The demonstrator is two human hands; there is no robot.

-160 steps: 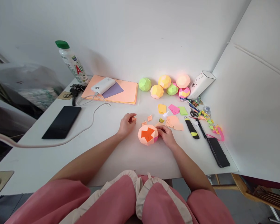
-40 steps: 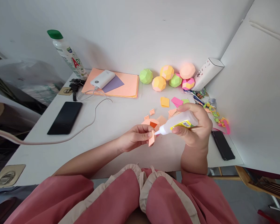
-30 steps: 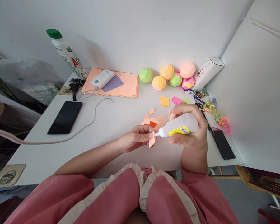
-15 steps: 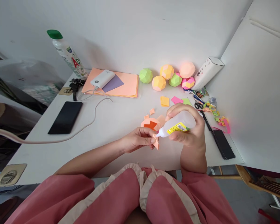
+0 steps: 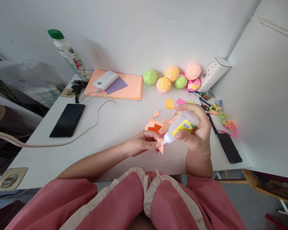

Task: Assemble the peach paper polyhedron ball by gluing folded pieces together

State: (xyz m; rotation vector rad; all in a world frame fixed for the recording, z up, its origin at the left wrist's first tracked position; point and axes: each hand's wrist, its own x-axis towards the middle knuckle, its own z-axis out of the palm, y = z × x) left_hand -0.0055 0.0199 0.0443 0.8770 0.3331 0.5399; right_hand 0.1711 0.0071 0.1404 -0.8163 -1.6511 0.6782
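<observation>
Between thumb and fingers, my left hand (image 5: 144,143) pinches a small folded peach paper piece (image 5: 161,149). My right hand (image 5: 198,131) is wrapped round a white glue bottle (image 5: 182,125) with a yellow label. The bottle is tipped down to the left, and its nozzle meets the paper piece or hovers just over it; I cannot tell which. Just behind my hands lies a partly built peach paper ball (image 5: 148,124) with an orange-red inside. Two small folded peach pieces, one of them a loose piece (image 5: 156,113), lie beyond it.
Several finished paper balls (image 5: 163,85) line the wall. Yellow paper squares (image 5: 169,103) lie before them. At right are scissors (image 5: 205,108), paper scraps and a black case (image 5: 229,148). At left are a phone (image 5: 67,120), a cable, a power bank (image 5: 106,80) on peach sheets, and a tall bottle (image 5: 70,57).
My right hand has tilted the glue bottle more steeply, and its nozzle has shifted slightly down along the paper piece. My left hand has stayed nearly still.
</observation>
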